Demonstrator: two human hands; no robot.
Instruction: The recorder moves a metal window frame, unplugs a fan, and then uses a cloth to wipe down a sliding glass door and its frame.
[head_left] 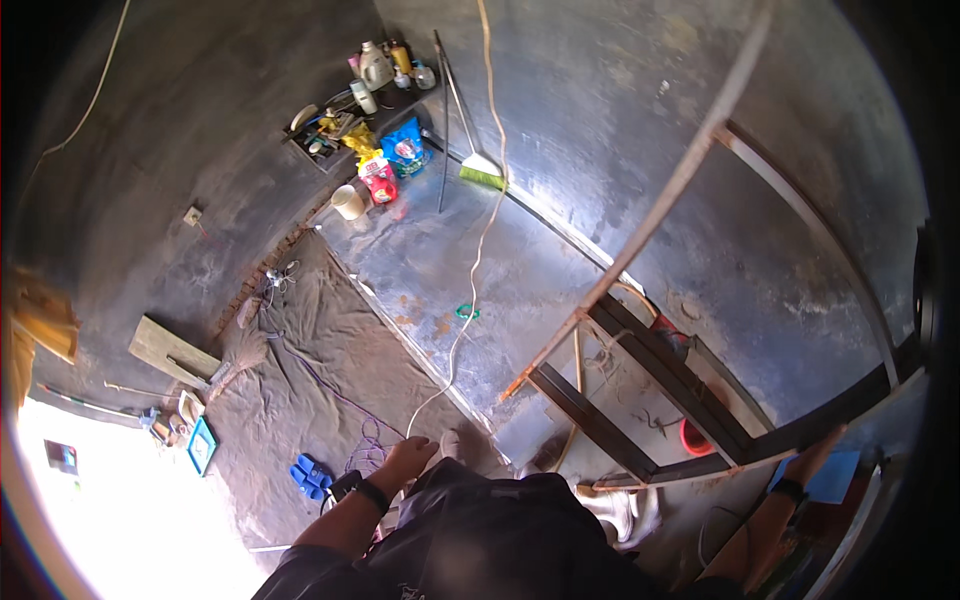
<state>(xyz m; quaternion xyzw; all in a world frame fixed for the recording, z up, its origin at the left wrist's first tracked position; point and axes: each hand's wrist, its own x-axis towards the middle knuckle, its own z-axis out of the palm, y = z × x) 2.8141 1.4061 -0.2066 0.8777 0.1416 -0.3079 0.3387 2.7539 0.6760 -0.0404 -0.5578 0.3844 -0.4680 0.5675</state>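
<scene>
1. Cream, thin, flexible cord meets the left hand; its fingers are curled, but I cannot tell whether they clench the cord.
2. Along the outer edge of the dark-barred, rusty-railed metal frame lies the right hand, seemingly touching; whether its fingers grasp is unclear.
3. Tilted in view, the frame occupies the person's right side; a round red basin shows between its bars.
4. Both hands are placed, yet no finished fastening shows: the cord sweeps across the smooth grey slab, apart from the frame. I judge the work unfinished; how much remains cannot be told.
5. Farther left, tangled purple cord lies near blue slippers; at the far wall leans a green-bristled broom.
</scene>
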